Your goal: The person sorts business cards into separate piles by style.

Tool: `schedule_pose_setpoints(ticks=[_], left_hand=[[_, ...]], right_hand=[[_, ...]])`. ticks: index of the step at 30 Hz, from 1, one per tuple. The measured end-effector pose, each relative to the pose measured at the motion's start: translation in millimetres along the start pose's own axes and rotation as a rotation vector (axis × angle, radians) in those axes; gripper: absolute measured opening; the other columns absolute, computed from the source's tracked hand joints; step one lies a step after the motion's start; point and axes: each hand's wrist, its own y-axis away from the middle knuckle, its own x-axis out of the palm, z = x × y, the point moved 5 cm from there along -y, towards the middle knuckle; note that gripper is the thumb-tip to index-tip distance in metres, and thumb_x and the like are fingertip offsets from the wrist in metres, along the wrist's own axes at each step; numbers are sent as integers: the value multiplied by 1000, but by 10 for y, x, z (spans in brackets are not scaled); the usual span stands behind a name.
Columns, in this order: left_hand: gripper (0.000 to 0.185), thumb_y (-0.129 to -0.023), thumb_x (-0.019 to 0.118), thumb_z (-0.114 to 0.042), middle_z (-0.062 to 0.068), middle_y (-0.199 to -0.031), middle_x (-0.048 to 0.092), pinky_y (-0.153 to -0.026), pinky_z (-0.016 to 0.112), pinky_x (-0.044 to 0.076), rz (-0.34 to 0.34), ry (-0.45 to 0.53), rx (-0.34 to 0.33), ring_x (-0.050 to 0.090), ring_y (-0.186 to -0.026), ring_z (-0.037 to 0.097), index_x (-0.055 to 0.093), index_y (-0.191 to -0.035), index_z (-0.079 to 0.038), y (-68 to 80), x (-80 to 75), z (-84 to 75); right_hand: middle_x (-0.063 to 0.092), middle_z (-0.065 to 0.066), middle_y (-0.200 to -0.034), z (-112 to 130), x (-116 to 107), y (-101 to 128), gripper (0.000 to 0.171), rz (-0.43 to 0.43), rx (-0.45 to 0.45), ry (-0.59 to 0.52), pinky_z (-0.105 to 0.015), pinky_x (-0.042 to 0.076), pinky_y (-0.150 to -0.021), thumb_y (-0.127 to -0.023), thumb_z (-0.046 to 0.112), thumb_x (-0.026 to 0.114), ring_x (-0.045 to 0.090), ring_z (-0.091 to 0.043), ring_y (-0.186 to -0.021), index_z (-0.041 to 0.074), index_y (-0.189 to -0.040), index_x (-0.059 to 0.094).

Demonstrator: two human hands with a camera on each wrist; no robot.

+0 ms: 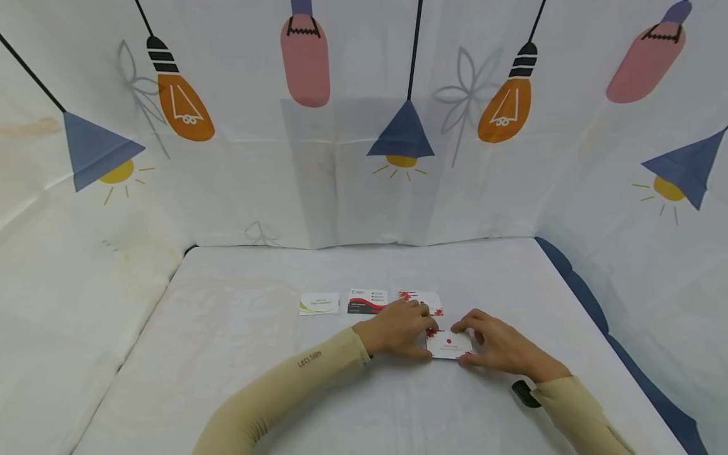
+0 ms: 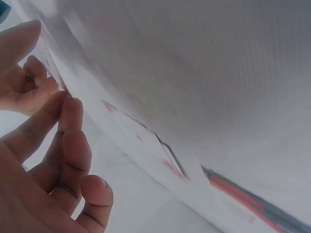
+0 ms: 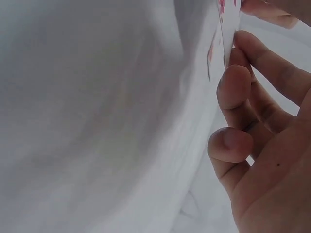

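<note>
Both hands are on one small white card with a red dot (image 1: 449, 345), low on the white counter (image 1: 239, 328). The left hand (image 1: 398, 328) pinches its left edge and the right hand (image 1: 500, 346) grips its right edge. Just behind lies a red-flowered card (image 1: 423, 298), then a red-and-black card (image 1: 367, 301) and a green-swoosh card (image 1: 320, 303) in a row.

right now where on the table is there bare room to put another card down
Bare cloth lies left of the green card, out to the table's left edge, and along the back between the card row and the curtain. The right strip beyond the right hand is free too. It is crowded in the middle, where both hands hold a card beside the red card.
</note>
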Motion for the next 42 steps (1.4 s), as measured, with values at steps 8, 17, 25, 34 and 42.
schedule_pose_setpoints(ticks=[8,17,25,34,42], left_hand=[[47,-88,70,-54,-6,-114,61,-92,29,45,-14,-62,-7,57,-105,12,67,-126,-26,12,-59,182],[48,-87,71,-51,-7,-118,62,-89,28,45,-45,-19,-42,57,-108,12,68,-127,-26,32,-23,469],[48,-88,72,-49,-8,-115,62,-91,30,45,-48,32,-63,58,-106,13,68,-128,-25,7,27,710],[48,-86,75,-49,-6,-113,63,-89,30,47,-17,61,-111,58,-100,12,70,-127,-24,-71,32,872],[47,-85,77,-48,-8,-109,62,-87,29,47,7,122,-140,57,-95,9,71,-125,-24,-120,86,958]], right_hand=[[54,8,-111,8,-29,-203,48,-35,-28,-27,-23,46,-67,-79,36,88,53,-10,-83,23,-120,68],[55,6,-109,-8,-1,-468,45,-60,-54,-43,-25,45,-68,-81,32,87,53,-12,-83,19,-120,68],[55,3,-110,-32,-9,-718,47,-20,-14,-3,-27,45,-68,-81,34,86,52,-13,-82,17,-122,69],[57,1,-114,-111,-27,-912,47,19,-16,-33,-28,45,-71,-82,33,86,52,-14,-81,15,-122,69],[59,-3,-116,-163,-35,-996,47,60,-24,-82,-30,46,-76,-83,30,86,52,-15,-84,11,-123,69]])
